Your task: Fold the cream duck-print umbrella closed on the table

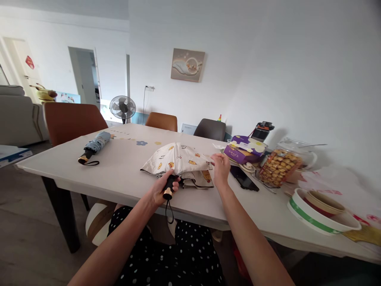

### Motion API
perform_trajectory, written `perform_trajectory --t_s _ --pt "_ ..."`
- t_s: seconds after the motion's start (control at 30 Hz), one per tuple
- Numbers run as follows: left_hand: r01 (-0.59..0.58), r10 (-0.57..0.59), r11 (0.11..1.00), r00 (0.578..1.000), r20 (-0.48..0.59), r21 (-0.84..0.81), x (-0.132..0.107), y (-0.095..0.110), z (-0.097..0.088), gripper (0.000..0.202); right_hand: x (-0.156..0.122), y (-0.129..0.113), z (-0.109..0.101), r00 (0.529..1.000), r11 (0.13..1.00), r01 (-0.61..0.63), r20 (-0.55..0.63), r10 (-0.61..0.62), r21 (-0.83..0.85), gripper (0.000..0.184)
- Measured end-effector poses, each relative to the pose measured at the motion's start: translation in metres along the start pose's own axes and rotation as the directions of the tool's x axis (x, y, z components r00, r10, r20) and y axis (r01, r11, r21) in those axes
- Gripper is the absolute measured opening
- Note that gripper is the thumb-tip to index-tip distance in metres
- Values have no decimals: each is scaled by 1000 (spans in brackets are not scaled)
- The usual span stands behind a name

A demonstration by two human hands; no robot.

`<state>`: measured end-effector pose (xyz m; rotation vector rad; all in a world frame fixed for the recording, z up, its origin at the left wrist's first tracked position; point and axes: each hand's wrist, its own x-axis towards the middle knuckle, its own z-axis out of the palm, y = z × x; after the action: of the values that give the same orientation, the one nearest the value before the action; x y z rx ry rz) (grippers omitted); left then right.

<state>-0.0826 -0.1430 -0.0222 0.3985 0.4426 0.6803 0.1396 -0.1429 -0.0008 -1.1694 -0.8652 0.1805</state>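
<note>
A cream umbrella (181, 157) with small yellow-orange cartoon prints and dark edging lies partly folded on the table, its loose canopy spread in front of me. My left hand (165, 186) is wrapped around its black handle, which has a gold end and a black wrist strap hanging over the table's edge. At the canopy's right edge, my right hand (220, 169) has its fingers curled together in a pinch on the fabric. A second umbrella (99, 143), light blue and folded up, rests at the left with its black-and-gold handle toward me.
On the white table (125, 174), a black phone (244, 178) lies right of my right hand. Behind it are a purple tissue box (242, 153) and a jar of round snacks (279, 167). Bowls (315, 218) sit near the right front edge. Chairs (76, 119) line the far side.
</note>
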Motion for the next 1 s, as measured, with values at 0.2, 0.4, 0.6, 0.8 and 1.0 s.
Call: perform_trajectory --t_s 0.2,0.4,0.6,0.8,1.0 --pt "4 -5 998 1000 17 66 2 0 -1 30 -48 -40 13 548 677 705 768 -333 -210 35" --pt "-12 13 995 1000 -11 96 -2 1 5 34 -56 -39 20 307 394 899 918 -252 -192 39" --pt "33 -35 997 999 30 67 0 2 3 36 -45 -43 20 151 207 976 891 -428 -66 30" --pt "10 -11 1000 999 49 20 2 2 1 31 -16 -59 13 297 217 952 828 -476 -216 26" --pt "-24 24 999 999 -29 24 -9 1 10 11 -31 -63 39 475 274 878 653 -590 -392 22"
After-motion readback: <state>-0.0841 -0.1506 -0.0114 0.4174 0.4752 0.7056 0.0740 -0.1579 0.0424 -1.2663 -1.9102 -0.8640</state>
